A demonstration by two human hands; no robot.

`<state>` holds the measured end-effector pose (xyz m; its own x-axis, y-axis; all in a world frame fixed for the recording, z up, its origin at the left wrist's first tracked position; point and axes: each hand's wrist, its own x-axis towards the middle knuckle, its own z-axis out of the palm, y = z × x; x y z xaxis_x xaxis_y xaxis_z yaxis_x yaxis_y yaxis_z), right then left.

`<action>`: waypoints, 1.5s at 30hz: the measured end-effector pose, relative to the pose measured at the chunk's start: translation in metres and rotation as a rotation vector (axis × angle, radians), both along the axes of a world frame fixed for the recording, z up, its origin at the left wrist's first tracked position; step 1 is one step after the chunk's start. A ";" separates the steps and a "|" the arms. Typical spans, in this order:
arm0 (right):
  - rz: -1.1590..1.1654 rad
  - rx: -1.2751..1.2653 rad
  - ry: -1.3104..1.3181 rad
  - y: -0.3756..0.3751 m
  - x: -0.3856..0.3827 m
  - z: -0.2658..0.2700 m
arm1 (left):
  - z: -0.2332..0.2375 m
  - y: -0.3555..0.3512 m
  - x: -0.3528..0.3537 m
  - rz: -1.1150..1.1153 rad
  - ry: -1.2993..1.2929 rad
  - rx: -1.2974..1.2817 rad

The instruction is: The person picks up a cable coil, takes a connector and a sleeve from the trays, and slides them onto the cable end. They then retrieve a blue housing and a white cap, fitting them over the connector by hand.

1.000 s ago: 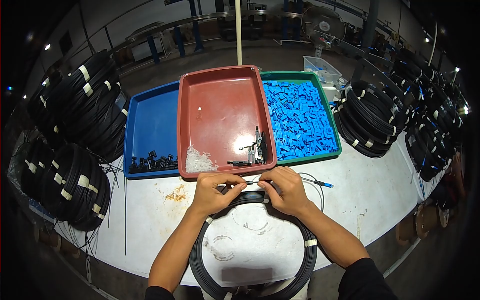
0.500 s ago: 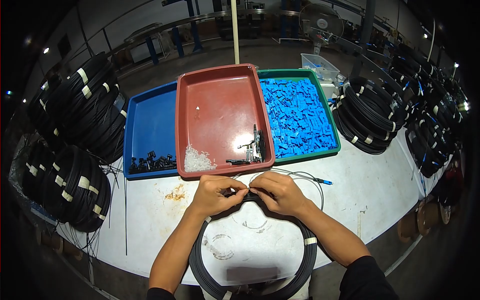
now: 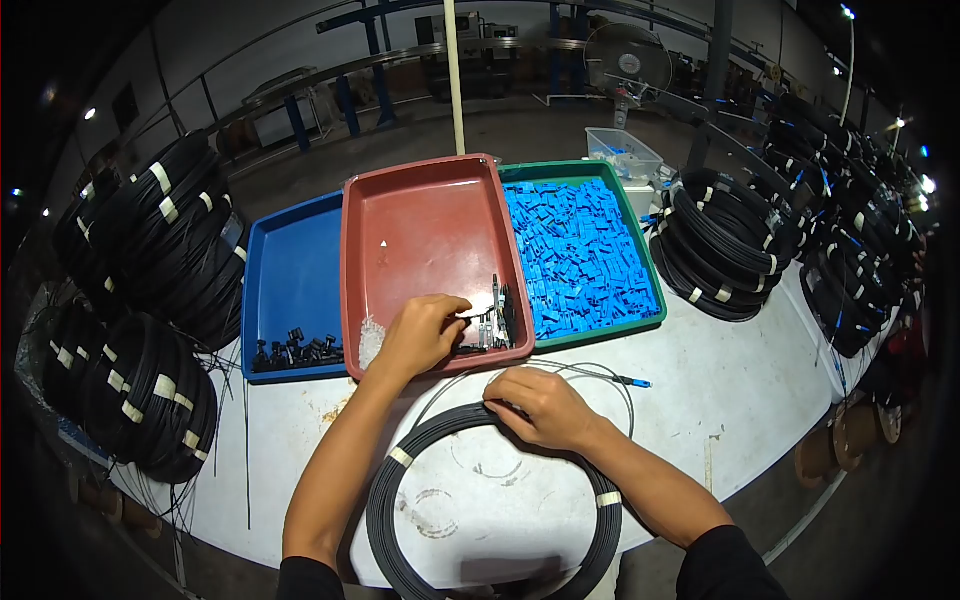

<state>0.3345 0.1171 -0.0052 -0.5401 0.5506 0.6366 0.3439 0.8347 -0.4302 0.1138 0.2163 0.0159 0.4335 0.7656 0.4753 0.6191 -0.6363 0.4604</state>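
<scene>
My left hand [image 3: 422, 333] is over the front of the red tray [image 3: 352, 260], its fingers pinched on a small dark piece beside the black and clear parts [image 3: 503, 315]. Small clear pieces [image 3: 371, 341] lie in the tray's front left corner, partly behind that hand. My right hand [image 3: 541, 406] rests closed on the top of a black cable coil [image 3: 381, 500], which has pale tape bands; what its fingertips grip is hidden. A loose cable end with a blue connector [image 3: 635, 382] lies to the right, beyond that hand.
A blue tray [image 3: 249, 300] with black parts stands left of the red one. On the right is a green tray [image 3: 655, 300] full of blue pieces. Taped cable coils stand at the left [image 3: 150, 400] and right [image 3: 725, 240] of the white table [image 3: 700, 400].
My left hand has left the coil's top and moved up into the red tray. The right hand stays at the coil. The view has shifted a little.
</scene>
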 end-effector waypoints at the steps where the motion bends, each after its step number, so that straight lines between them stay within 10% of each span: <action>1: 0.008 -0.001 0.010 0.001 0.000 -0.001 | -0.001 0.006 0.002 -0.002 -0.002 0.003; 9: -0.031 -0.042 -0.035 0.000 0.000 0.004 | -0.005 0.042 0.013 -0.143 0.189 0.078; 27: -0.100 -0.067 0.033 -0.001 -0.001 0.006 | 0.015 -0.017 0.000 -0.425 -0.644 -0.783; 45: 0.025 -0.054 0.071 -0.002 0.000 0.008 | -0.014 -0.106 -0.016 -0.319 -0.772 -0.598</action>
